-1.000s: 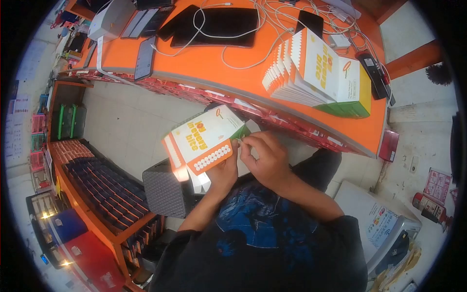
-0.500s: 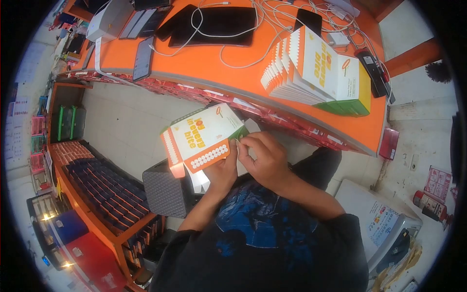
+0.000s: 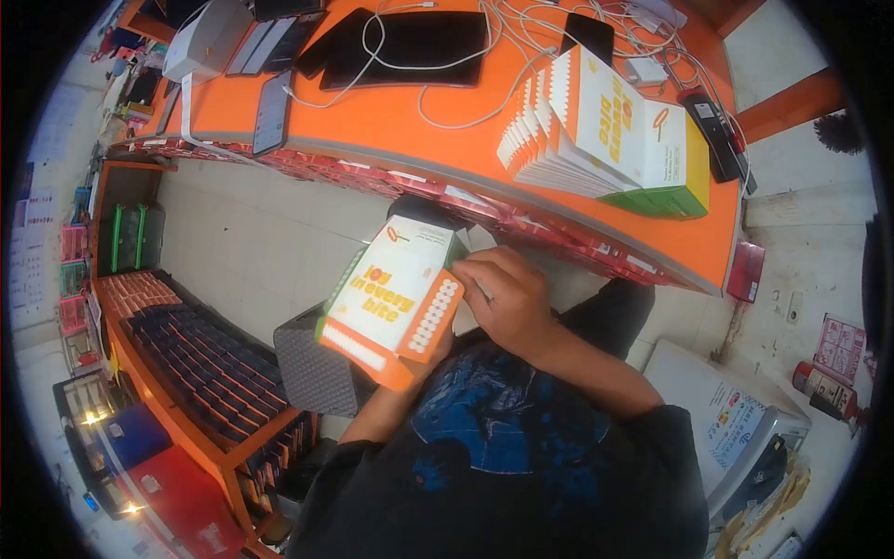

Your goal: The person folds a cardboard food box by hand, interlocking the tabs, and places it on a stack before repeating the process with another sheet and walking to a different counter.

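Note:
I hold a white and orange cardboard box (image 3: pixel 396 298) printed "joy in every bite" over my lap, below the counter edge. My right hand (image 3: pixel 507 298) grips its right side near the green flap. My left hand (image 3: pixel 430 352) is almost hidden behind the box and holds it from underneath. A stack of flat boxes of the same kind (image 3: pixel 605 130) leans on the orange counter (image 3: pixel 372 121) ahead.
The counter carries phones (image 3: pixel 275 112), a dark tablet (image 3: pixel 414 51), white cables and a black remote (image 3: pixel 712 135). A grey padded stool (image 3: pixel 312 363) stands at my left. Low shelves with dark items (image 3: pixel 186 354) run along the left. A white appliance (image 3: pixel 736 429) sits at right.
The box has been turned in my hands: its printed face now tilts down toward me with the orange end lowest. My right hand stayed at its right edge.

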Demonstrator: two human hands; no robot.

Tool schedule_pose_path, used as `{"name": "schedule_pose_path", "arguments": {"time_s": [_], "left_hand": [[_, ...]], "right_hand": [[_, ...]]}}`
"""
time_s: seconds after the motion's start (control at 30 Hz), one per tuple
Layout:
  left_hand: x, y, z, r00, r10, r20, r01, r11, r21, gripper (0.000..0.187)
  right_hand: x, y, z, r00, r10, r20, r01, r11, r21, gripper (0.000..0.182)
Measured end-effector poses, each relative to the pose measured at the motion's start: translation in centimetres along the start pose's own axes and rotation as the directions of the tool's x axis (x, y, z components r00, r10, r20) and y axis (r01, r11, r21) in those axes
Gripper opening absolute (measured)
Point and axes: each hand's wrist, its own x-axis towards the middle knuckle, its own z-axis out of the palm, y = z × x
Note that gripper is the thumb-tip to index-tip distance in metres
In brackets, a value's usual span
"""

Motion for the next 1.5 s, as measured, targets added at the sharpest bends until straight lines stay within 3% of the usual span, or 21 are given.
{"name": "schedule_pose_path", "arguments": {"time_s": [0.1,0.27,0.37,0.43,0.5,0.53,0.57,0.6,0.63,0.67,0.7,0.8,0.87,0.9,0.97,1.03,1.13,1.27,1.37,1.43,1.5], "left_hand": [[0.3,2.2,0.1,0.973,-0.224,0.052,0.218,0.825,-0.521,0.036],[2.0,2.3,-0.3,0.971,-0.238,-0.032,0.136,0.657,-0.742,0.033],[2.1,4.1,-1.2,0.975,-0.221,0.029,0.157,0.587,-0.794,0.032],[1.7,4.4,-1.1,0.976,-0.216,0.031,0.158,0.601,-0.783,0.034],[1.6,4.2,-1.8,0.978,-0.209,0.028,0.154,0.616,-0.772,0.035],[1.7,3.5,-3.2,0.991,-0.131,0.016,0.126,0.904,-0.408,0.038],[1.9,2.8,-4.4,0.998,-0.057,0.038,0.055,0.998,0.042,0.040],[2.4,1.9,-5.1,0.960,-0.277,-0.048,0.278,0.960,0.030,0.033],[3.2,1.7,-5.8,0.959,-0.279,-0.057,0.281,0.959,0.036,0.033],[4.1,1.6,-6.4,0.922,-0.328,-0.206,0.229,0.891,-0.393,0.029],[4.7,1.7,-7.0,0.852,-0.420,-0.314,0.061,0.674,-0.736,0.027],[5.8,2.3,-8.0,0.900,-0.272,-0.341,0.010,0.794,-0.607,0.021],[5.6,2.3,-8.0,0.899,-0.268,-0.347,-0.010,0.778,-0.628,0.021],[5.2,2.3,-8.0,0.897,-0.268,-0.352,-0.027,0.762,-0.647,0.021],[4.1,2.1,-7.7,0.911,-0.256,-0.325,-0.015,0.765,-0.644,0.020],[3.0,2.6,-7.2,0.921,-0.246,-0.301,-0.004,0.768,-0.640,0.018],[1.4,3.7,-5.9,0.932,-0.282,-0.226,0.032,0.688,-0.725,0.019],[0.8,5.3,-5.4,0.937,-0.247,-0.248,0.023,0.750,-0.661,0.015],[0.2,5.1,-4.6,0.954,-0.151,-0.259,-0.003,0.860,-0.510,0.014],[0.5,4.6,-3.8,0.959,-0.069,-0.274,-0.064,0.891,-0.448,0.014],[0.8,4.3,-3.3,0.964,0.015,-0.265,-0.116,0.921,-0.371,0.014]], "right_hand": [[0.1,0.0,0.0,1.000,-0.007,0.029,0.005,0.999,0.051,0.020],[0.5,0.2,-0.7,0.980,0.101,0.169,-0.142,0.956,0.255,0.032],[0.8,0.9,-0.9,0.997,0.082,0.005,-0.082,0.977,0.196,0.051],[0.1,1.8,-0.5,0.942,0.276,0.192,-0.333,0.835,0.438,0.086],[-0.3,2.1,-0.6,0.920,0.268,0.285,-0.384,0.761,0.523,0.089],[-0.4,1.8,-0.6,0.903,0.301,0.307,-0.428,0.700,0.572,0.086],[-0.5,1.7,-0.6,0.883,0.330,0.334,-0.469,0.632,0.617,0.083],[-0.6,1.7,-0.6,0.883,0.326,0.337,-0.469,0.628,0.620,0.083],[-0.8,1.8,-0.7,0.879,0.323,0.352,-0.477,0.594,0.647,0.080],[-0.9,1.9,-0.6,0.875,0.318,0.366,-0.485,0.558,0.673,0.076],[-1.0,1.9,-0.4,0.876,0.309,0.371,-0.483,0.553,0.679,0.076],[-1.6,2.4,0.3,0.878,0.317,0.358,-0.478,0.576,0.663,0.069],[-2.0,2.7,0.5,0.902,0.327,0.283,-0.416,0.833,0.365,0.058],[-1.8,2.5,0.4,0.901,0.332,0.279,-0.419,0.832,0.364,0.058],[-0.4,1.3,-0.2,0.987,-0.025,0.159,0.024,1.000,0.006,0.052],[0.6,-0.2,-0.4,0.991,-0.070,0.117,0.063,0.996,0.059,0.044],[1.7,-1.2,-0.2,0.950,-0.308,0.057,0.307,0.951,0.027,0.034],[1.8,-1.6,0.0,0.936,-0.351,0.023,0.350,0.936,0.044,0.035],[1.3,-2.0,0.2,0.978,-0.208,0.013,0.201,0.960,0.193,0.029],[1.2,-2.9,-0.2,0.994,0.072,0.081,-0.096,0.933,0.347,0.021],[1.0,-2.9,-0.2,0.991,0.109,0.077,-0.131,0.919,0.373,0.019]]}}
